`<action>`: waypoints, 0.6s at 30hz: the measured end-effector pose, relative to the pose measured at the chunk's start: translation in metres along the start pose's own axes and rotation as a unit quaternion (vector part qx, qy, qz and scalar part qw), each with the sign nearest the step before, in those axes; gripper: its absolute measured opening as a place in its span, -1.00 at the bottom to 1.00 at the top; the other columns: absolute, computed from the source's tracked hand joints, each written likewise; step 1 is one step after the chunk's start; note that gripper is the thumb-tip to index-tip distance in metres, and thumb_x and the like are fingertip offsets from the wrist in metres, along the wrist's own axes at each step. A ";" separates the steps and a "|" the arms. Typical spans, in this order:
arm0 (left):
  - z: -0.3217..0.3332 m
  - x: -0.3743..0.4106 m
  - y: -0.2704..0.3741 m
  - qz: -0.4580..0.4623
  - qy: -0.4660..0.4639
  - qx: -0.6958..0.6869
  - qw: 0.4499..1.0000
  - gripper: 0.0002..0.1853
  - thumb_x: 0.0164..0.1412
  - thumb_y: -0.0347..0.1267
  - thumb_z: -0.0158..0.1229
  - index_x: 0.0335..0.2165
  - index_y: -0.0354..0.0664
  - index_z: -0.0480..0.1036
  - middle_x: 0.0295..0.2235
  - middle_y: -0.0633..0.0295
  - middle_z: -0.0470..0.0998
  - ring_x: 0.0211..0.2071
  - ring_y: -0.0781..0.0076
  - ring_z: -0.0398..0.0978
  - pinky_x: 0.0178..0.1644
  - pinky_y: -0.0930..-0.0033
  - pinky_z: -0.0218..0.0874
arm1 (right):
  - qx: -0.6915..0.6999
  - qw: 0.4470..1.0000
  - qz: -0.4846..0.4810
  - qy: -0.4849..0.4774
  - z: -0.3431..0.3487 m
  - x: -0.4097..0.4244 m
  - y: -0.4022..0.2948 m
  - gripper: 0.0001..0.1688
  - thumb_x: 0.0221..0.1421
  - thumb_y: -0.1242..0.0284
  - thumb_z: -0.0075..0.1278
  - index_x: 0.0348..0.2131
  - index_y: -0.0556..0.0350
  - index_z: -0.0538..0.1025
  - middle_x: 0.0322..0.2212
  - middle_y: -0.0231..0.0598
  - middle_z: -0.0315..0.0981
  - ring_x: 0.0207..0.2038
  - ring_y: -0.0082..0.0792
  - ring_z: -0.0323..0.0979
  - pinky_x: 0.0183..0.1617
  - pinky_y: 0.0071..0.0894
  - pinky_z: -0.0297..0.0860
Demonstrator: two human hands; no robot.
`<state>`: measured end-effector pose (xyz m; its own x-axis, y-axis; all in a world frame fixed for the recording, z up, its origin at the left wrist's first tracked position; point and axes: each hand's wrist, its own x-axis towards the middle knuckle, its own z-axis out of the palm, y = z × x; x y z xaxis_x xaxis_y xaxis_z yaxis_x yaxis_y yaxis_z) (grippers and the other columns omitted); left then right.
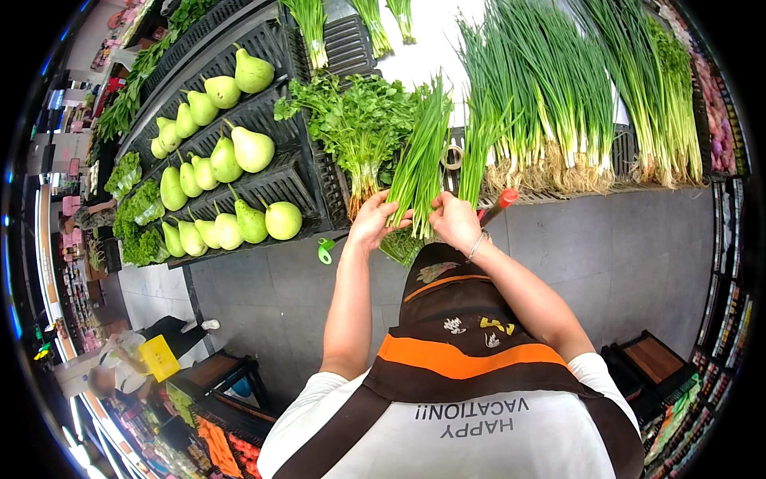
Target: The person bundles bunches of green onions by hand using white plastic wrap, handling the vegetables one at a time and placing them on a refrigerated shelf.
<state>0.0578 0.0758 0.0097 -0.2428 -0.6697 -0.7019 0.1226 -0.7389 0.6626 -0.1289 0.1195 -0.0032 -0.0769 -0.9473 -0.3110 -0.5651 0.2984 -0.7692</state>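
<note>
My left hand [375,220] holds the lower left side of a bunch of green chives [419,161] over the front edge of the produce shelf. At the lower right of the same bunch, my right hand [453,218] has its fingers curled against the stems; whether it grips them is hard to tell. Left of the bunch lies leafy celery or coriander [362,120] with brown roots. A roll of tape [452,157] lies just behind, between the bunch and more chives [479,149]. A red-capped rod [508,197] sticks out beside my right hand.
Pale green bottle gourds [253,148] sit in rows on black racks at left. Long spring onions [562,102] with roots line the shelf at right. A green-handled tool [325,251] hangs at the shelf edge. Another person [119,365] is at lower left, near a yellow object [159,358].
</note>
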 end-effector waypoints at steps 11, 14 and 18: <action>0.006 -0.007 0.002 0.011 -0.019 -0.013 1.000 -0.53 0.19 -0.52 0.04 0.06 -0.29 0.18 -0.15 0.14 0.44 -0.25 0.36 0.51 -0.23 0.26 0.46 | 0.104 0.990 0.089 0.025 0.024 0.043 -0.017 -0.62 -0.09 0.21 0.17 -0.42 0.20 0.53 -0.50 -0.05 0.55 -0.37 -0.15 0.54 -0.21 -0.25 0.42; 0.006 -0.010 0.000 0.018 0.000 -0.027 0.999 -0.51 0.16 -0.53 0.08 0.06 -0.28 0.18 -0.17 0.16 0.45 -0.23 0.36 0.51 -0.24 0.26 0.45 | 0.132 0.982 0.133 -0.003 0.030 0.055 -0.014 -0.62 -0.15 0.22 0.24 -0.45 0.16 0.53 -0.50 -0.13 0.56 -0.39 -0.27 0.55 -0.24 -0.32 0.43; -0.001 0.001 -0.010 0.017 -0.022 0.013 1.000 -0.50 0.15 -0.50 0.12 0.06 -0.23 0.19 -0.22 0.23 0.50 -0.22 0.41 0.52 -0.26 0.33 0.43 | 0.217 0.959 0.182 -0.021 0.038 0.061 -0.004 -0.71 -0.16 0.31 0.25 -0.48 0.14 0.53 -0.57 -0.24 0.53 -0.57 -0.42 0.47 -0.45 -0.39 0.39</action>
<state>0.0577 0.0828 0.0020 -0.2806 -0.6899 -0.6673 0.1070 -0.7134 0.6925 -0.1001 0.0646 -0.0408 -0.1663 -0.7685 -0.6179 -0.1120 0.6373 -0.7624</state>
